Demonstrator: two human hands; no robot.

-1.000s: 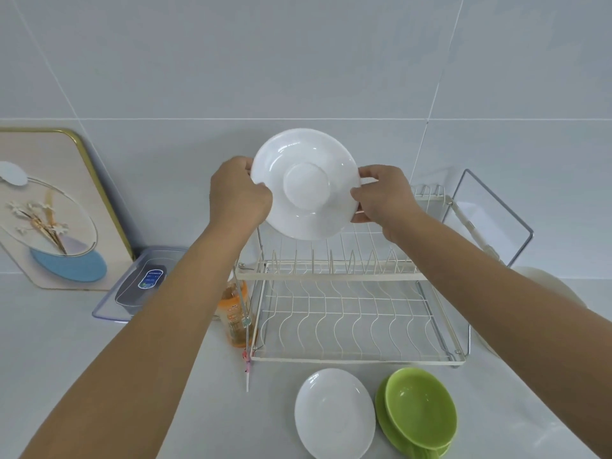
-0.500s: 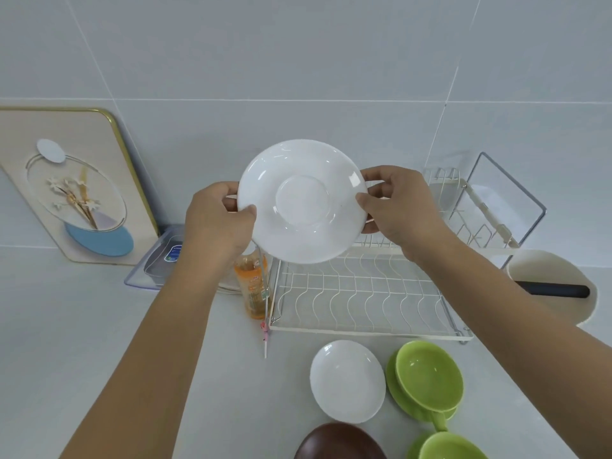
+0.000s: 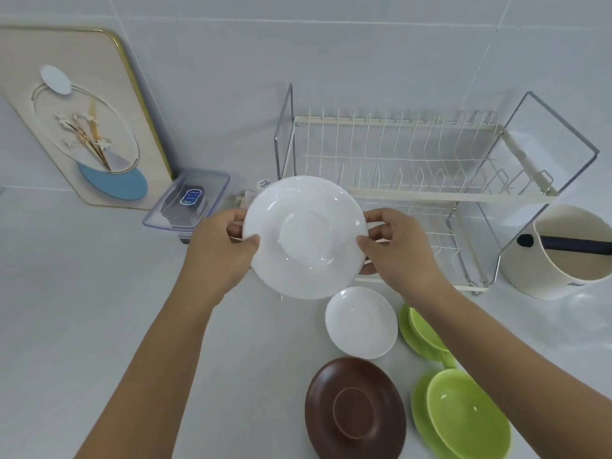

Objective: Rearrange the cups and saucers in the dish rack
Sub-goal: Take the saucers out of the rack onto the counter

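Observation:
I hold a white saucer (image 3: 304,236) in the air in front of the white wire dish rack (image 3: 420,193), over the counter. My left hand (image 3: 222,250) grips its left rim and my right hand (image 3: 394,250) grips its right rim. No dishes stand in the rack's two tiers. On the counter below lie a smaller white saucer (image 3: 361,322), a brown saucer (image 3: 355,409), and two green cups on green saucers, one (image 3: 424,329) partly behind my right forearm, the other (image 3: 467,415) nearer me.
A cream pot with a black handle (image 3: 559,253) stands right of the rack. A clear plastic box (image 3: 187,203) and a decorated board (image 3: 79,117) sit at the left by the tiled wall. Bare counter lies at the left.
Both hands have brought the white saucer down and toward me, away from the rack's upper tier. The view tilted down, so the brown saucer and the second green cup now show.

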